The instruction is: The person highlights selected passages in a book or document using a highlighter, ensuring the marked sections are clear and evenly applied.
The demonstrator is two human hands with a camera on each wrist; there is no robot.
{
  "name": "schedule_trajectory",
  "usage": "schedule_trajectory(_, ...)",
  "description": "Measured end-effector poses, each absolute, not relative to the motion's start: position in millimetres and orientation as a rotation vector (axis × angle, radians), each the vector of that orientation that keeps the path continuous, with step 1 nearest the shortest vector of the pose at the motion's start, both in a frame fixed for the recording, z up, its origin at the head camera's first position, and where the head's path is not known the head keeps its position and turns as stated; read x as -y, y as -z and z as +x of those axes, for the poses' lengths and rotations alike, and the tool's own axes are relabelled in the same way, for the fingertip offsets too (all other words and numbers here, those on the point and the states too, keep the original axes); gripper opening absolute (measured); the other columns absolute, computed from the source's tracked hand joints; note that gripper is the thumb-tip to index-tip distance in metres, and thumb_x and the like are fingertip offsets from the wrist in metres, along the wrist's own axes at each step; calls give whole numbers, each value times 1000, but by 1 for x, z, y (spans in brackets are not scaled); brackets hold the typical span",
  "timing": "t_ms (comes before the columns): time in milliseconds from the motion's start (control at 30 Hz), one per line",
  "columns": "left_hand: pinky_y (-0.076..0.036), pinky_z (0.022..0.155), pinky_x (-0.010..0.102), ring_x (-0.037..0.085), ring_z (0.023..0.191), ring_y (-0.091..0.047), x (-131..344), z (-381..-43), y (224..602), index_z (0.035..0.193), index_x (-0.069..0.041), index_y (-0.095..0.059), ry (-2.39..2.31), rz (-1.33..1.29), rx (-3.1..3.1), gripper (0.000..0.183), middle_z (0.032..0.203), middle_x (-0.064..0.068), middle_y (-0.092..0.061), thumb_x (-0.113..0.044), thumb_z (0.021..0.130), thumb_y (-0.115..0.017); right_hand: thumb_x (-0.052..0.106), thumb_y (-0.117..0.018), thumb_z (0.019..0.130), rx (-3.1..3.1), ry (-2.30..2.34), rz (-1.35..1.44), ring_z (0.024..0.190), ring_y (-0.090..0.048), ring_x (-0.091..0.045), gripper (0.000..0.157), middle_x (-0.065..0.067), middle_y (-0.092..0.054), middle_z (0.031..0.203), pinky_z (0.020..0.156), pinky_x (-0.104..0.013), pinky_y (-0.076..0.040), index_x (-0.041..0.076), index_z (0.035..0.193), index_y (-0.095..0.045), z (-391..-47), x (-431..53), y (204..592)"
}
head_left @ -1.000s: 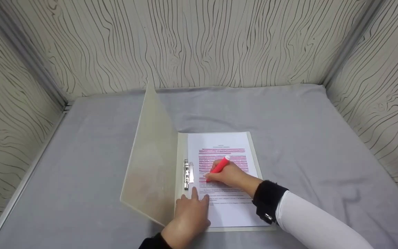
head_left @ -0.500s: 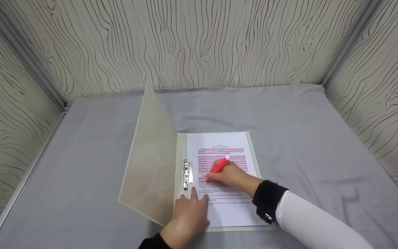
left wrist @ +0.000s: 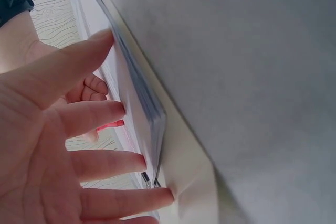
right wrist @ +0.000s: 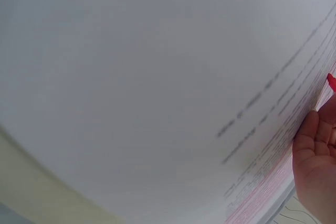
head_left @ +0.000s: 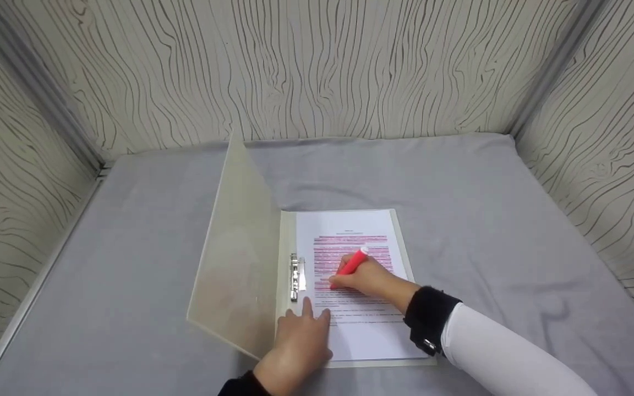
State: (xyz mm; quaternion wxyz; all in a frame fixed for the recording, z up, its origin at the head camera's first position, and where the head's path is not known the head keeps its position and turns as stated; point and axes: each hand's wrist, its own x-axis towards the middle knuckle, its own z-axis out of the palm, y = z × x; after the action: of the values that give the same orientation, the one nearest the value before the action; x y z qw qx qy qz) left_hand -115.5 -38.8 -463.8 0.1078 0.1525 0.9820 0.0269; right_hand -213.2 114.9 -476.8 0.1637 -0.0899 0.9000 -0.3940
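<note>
A stack of printed paper [head_left: 372,341] lies in an open cream ring binder [head_left: 287,231], its upper lines marked pink. My right hand [head_left: 369,278] pinches a red highlighter [head_left: 353,261], tip down on the text near the left margin, white end pointing up. In the right wrist view only the edge of that hand [right wrist: 317,156] and a bit of red show. My left hand [head_left: 303,335] rests with spread fingers on the lower left of the page, below the metal clip [head_left: 294,278]. The left wrist view shows its fingertips [left wrist: 118,109] against the sheets.
The binder's front cover [head_left: 234,264] stands up at a slant to the left of the pages. Grey cloth [head_left: 487,220] covers the table, with wood-grain-patterned panels [head_left: 306,66] at the back and sides.
The highlighter and right hand have shifted very slightly rightward along the text line. My left hand stays on the page; the whole view has drifted a little.
</note>
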Motion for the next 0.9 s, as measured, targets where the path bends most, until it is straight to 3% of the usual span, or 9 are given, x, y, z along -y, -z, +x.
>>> schedule_trajectory(900, -46, 78, 53, 48, 100, -56, 40, -116, 463, 123, -13, -62, -120, 443, -2887, 62, 129, 24, -51, -36, 68, -78, 32, -73, 79, -2533, 1164, -176, 64, -56, -13, 23, 2, -56, 68, 61, -24, -47, 13, 78, -59, -211, -119, 476)
